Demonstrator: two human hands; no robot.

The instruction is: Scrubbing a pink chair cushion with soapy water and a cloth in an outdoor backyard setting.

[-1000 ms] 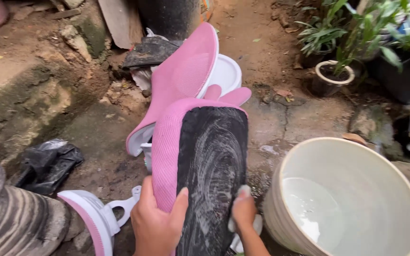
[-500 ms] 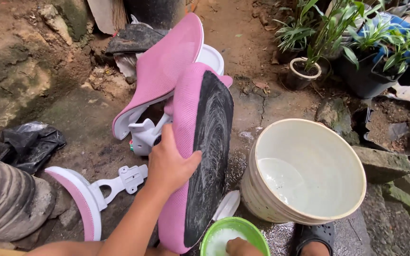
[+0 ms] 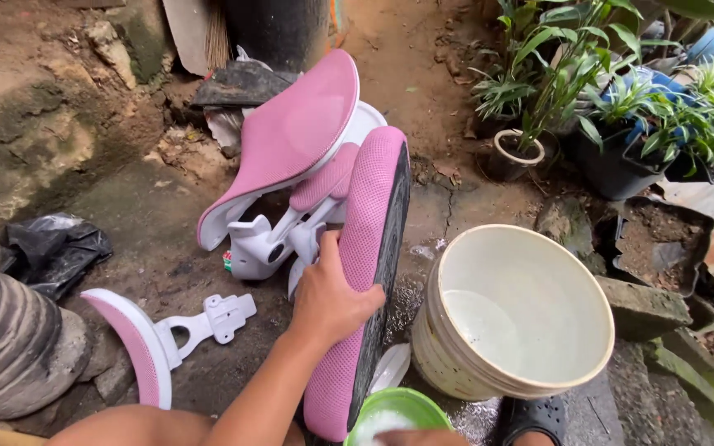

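My left hand (image 3: 334, 299) grips the edge of a pink mesh seat cushion (image 3: 364, 239), which stands on its edge on the ground. Its black, soapy underside faces right toward a white bucket (image 3: 576, 285) holding a little water. Only a sliver of my right hand (image 3: 423, 438) shows at the bottom edge, at a green bowl (image 3: 390, 406) of soapy water; its fingers are hidden. Behind the cushion leans a pink chair back (image 3: 291, 132) on a white frame (image 3: 262, 244).
A pink curved chair part with a white bracket (image 3: 167, 334) lies at lower left, beside a striped grey object (image 3: 10, 347) and a black plastic bag (image 3: 51, 248). Potted plants (image 3: 613, 99) crowd the upper right. A black sandal (image 3: 535, 419) is at the bottom.
The cushion has turned further onto its edge, so its black underside faces right. My left hand slid up its pink side. My right hand left the underside and dropped to the green bowl.
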